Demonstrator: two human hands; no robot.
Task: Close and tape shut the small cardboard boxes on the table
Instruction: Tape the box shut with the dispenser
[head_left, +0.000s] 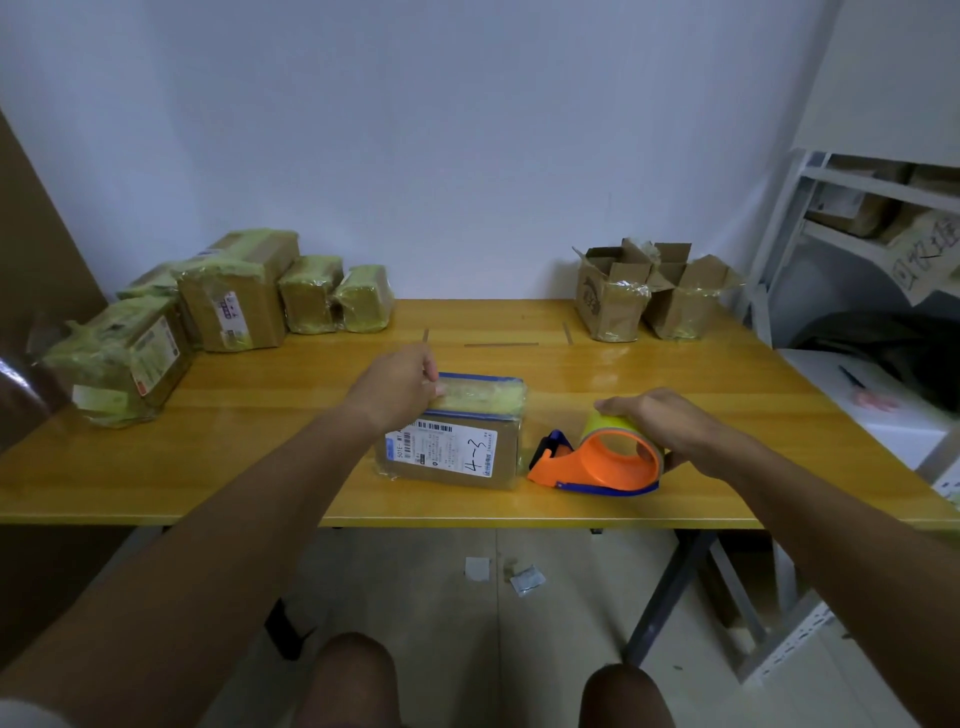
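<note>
Box in work: a small cardboard box (457, 434) lies at frame centre, near the front edge of the yellow table (291, 441), flaps down, top glossy with tape.
Left hand (402, 387): rests on the box's upper-left corner, fingers curled over the far edge.
Right hand (657, 421): wrapped over the tape roll of the orange tape dispenser (597, 462), which sits just right of the box, close to the table's front edge.
Taped boxes (223, 301): clustered at the table's upper left.
Open boxes (649, 293): two, flaps up, at the upper right corner.
Free room: bare tabletop between the two groups and left of the centre box.
</note>
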